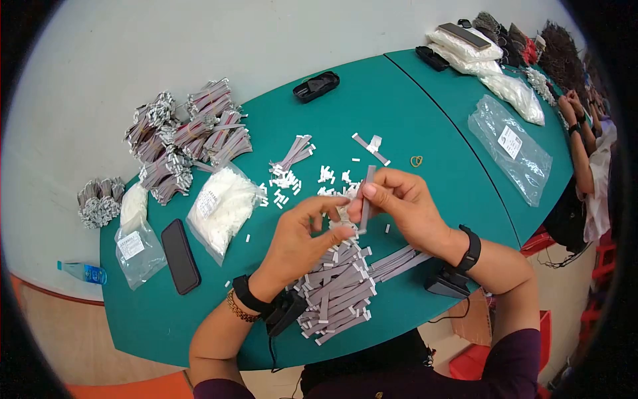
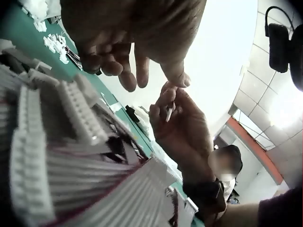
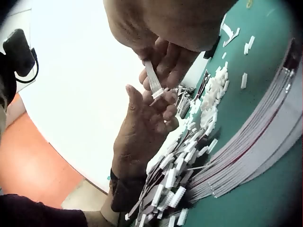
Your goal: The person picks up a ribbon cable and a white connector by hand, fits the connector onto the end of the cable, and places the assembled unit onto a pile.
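Observation:
My right hand (image 1: 413, 211) pinches a short grey ribbon cable (image 1: 366, 206) between thumb and fingers, above the table. A white connector (image 3: 157, 93) sits on the cable's lower end, close by my left hand's fingertips. My left hand (image 1: 292, 241) faces it with thumb and fingers spread apart, and no grip on the cable shows. Beneath both hands lies a pile of ribbon cables (image 1: 335, 289) with white connectors on their ends. More flat cables (image 1: 399, 264) extend to the right of that pile. Loose white connector housings (image 1: 284, 181) are scattered just beyond the hands.
On the green table (image 1: 425, 159) are bundled cables (image 1: 193, 133), a bag of white parts (image 1: 222, 206), a phone (image 1: 180, 256) and a black case (image 1: 316, 86). An empty plastic bag (image 1: 510, 149) lies at right. Another person's arm (image 1: 583, 156) reaches in at far right.

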The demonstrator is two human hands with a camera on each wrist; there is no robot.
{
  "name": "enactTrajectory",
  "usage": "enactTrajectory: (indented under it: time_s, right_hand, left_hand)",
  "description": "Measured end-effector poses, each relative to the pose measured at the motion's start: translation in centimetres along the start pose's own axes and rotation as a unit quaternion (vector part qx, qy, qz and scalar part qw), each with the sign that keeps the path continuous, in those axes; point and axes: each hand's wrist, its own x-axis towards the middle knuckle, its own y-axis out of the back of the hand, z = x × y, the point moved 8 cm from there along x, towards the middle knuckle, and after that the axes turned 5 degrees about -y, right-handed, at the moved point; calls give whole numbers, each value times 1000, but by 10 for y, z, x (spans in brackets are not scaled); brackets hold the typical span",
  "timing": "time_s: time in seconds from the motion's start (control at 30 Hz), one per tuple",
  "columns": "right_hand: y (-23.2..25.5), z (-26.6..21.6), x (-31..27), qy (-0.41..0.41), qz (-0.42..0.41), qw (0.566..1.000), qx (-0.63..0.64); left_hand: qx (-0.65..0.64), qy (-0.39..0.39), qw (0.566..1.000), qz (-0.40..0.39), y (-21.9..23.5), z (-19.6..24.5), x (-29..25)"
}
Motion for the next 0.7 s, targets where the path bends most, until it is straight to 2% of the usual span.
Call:
enactTrajectory:
  time_s: [0.1, 0.2, 0.33, 0.53, 0.7]
  right_hand:
    - [-11, 8, -1, -18, -52, 998, -17]
    - [-15, 16, -4, -39, -67, 994, -75]
    - [-18, 13, -7, -62, -54, 991, -108]
    - [-18, 16, -7, -33, -49, 996, -70]
    - [-19, 19, -7, -56, -50, 996, -52]
  left_hand:
    - [-100, 8, 994, 48, 6, -3, 2]
    - [-199, 76, 976, 43, 0, -6, -4]
    - [-214, 61, 973, 54, 2, -15, -5]
    - [-250, 74, 961, 91, 0, -12, -8]
    - [-265, 73, 956, 102, -1, -14, -9]
